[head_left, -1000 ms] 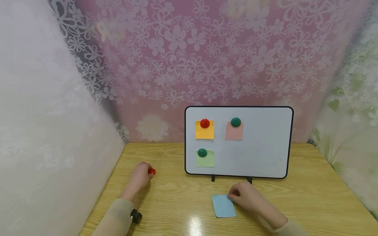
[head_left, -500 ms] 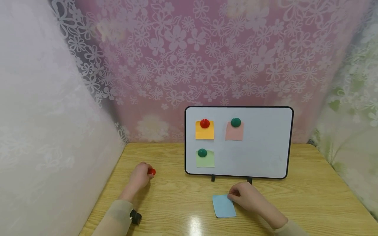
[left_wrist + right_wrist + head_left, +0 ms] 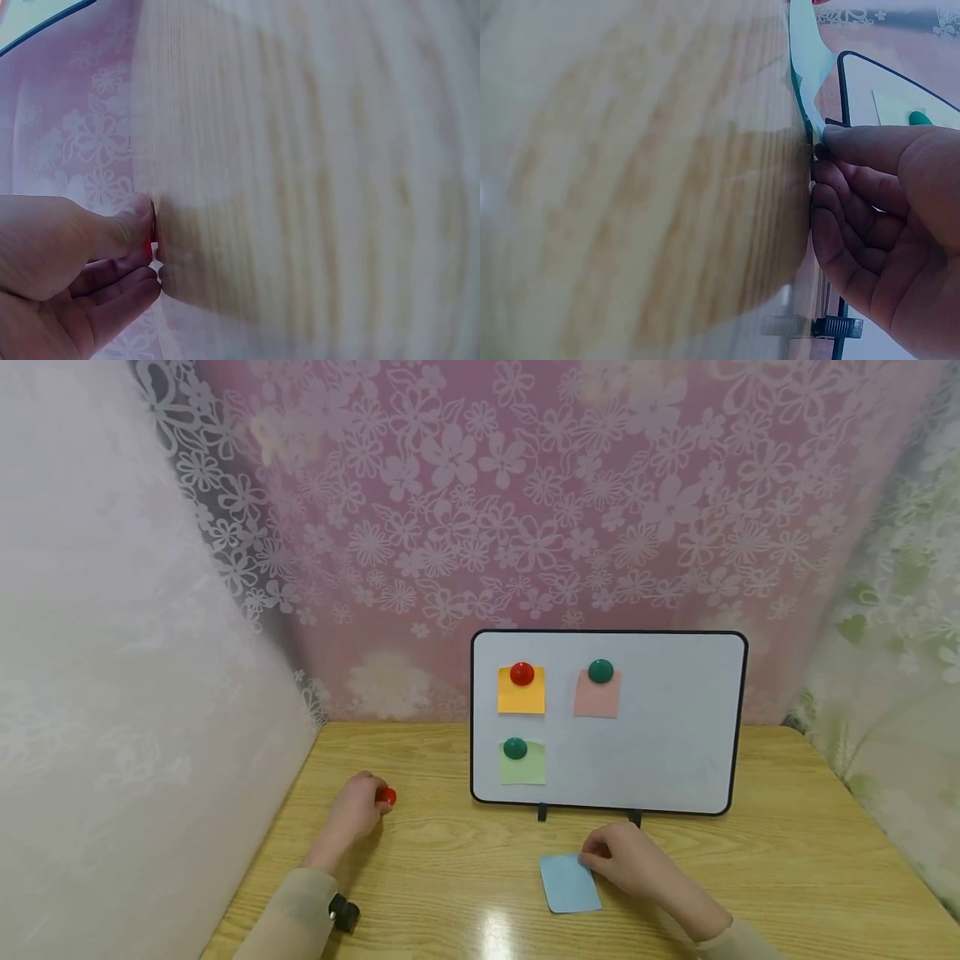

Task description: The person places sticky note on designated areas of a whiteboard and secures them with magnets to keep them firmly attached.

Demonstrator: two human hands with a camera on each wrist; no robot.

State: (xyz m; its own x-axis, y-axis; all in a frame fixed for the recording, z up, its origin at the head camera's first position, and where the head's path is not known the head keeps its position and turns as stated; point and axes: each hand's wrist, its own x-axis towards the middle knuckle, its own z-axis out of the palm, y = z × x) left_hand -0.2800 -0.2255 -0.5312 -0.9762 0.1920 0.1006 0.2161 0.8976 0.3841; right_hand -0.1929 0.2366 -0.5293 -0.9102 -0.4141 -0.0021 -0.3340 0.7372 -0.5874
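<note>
On the left part of the table, my left hand (image 3: 356,806) pinches a round red magnet (image 3: 387,796) at table height. In the left wrist view only a sliver of the red magnet (image 3: 147,247) shows between thumb and fingers. My right hand (image 3: 630,860) pinches the upper right corner of a blue sticky note (image 3: 570,885), which lies on the table in front of the whiteboard (image 3: 667,735). The right wrist view has the blue note (image 3: 808,60) slightly bent up from the surface near the thumb tip.
On the board, a red magnet (image 3: 522,673) holds an orange note (image 3: 521,698), a green magnet (image 3: 601,671) a pink note (image 3: 597,702), and another green magnet (image 3: 515,748) a light green note (image 3: 525,770). Black feet (image 3: 542,812) support it. Patterned curtains (image 3: 450,527) surround the table.
Both hands, the magnet and the blue note hold their places. The whole head view has shifted very slightly.
</note>
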